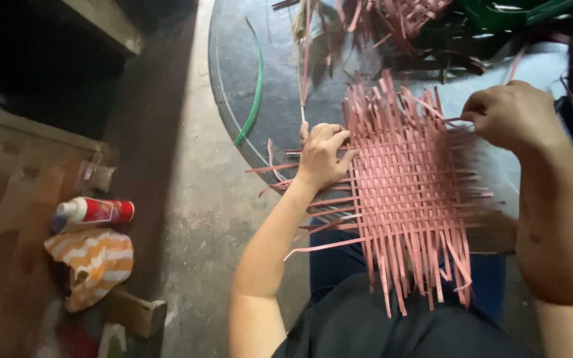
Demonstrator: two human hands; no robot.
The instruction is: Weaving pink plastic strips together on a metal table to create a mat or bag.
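Down on my far left, a red bottle with a white cap lies on its side on the brown ledge, its label too blurred to make out. Just above it sits a small clear packet, contents dark and unclear. Just below the bottle there's an orange-and-white striped bag, crumpled, whatever is inside hidden.

Centre view: the pink woven mat rests across my lap, loose strip ends sticking out on every side. My left hand presses on the mat's left edge, fingers curled together over the weave. My right hand is at the upper right corner, fingers pinched on one pink strip.

Beyond the mat, a green strip curves across the round dark tray, and more pink strips are piled at the top.
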